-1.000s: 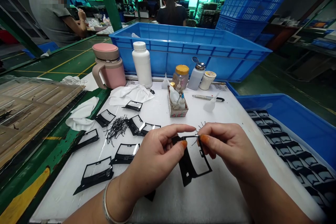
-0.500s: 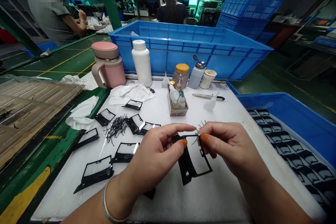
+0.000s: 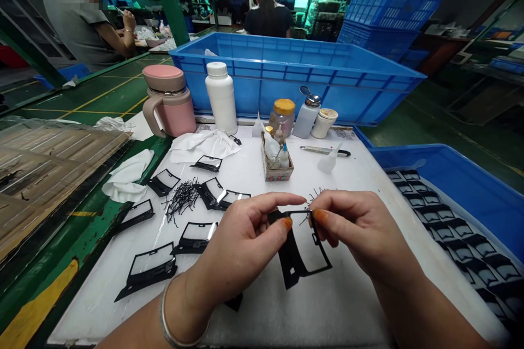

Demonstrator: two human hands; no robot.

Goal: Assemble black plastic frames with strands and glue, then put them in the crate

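My left hand (image 3: 245, 245) grips a black plastic frame with a clear window (image 3: 292, 256) by its upper left corner, thumb on top and index finger stretched out. At the frame's upper right corner, my right hand (image 3: 354, 223) is closed with thumb and fingertips pinched on the edge; whether a small strip is also between them I cannot tell. Thin black strips (image 3: 317, 194) lie just behind the right fingertips. More black frames (image 3: 149, 267) are spread on the white work surface (image 3: 327, 311) to the left, around a pile of thin black strips (image 3: 183, 198).
Behind stand a pink mug (image 3: 174, 103), a white bottle (image 3: 221, 98), a small box of dropper bottles (image 3: 278, 161) and a pump bottle (image 3: 307, 117). A large blue crate (image 3: 295, 76) is beyond them. At right, a blue bin (image 3: 434, 158) holds rows of frames. Two people sit farther off.
My hands and the held frame are almost still. At the far left, the other person's raised hand has shifted slightly.
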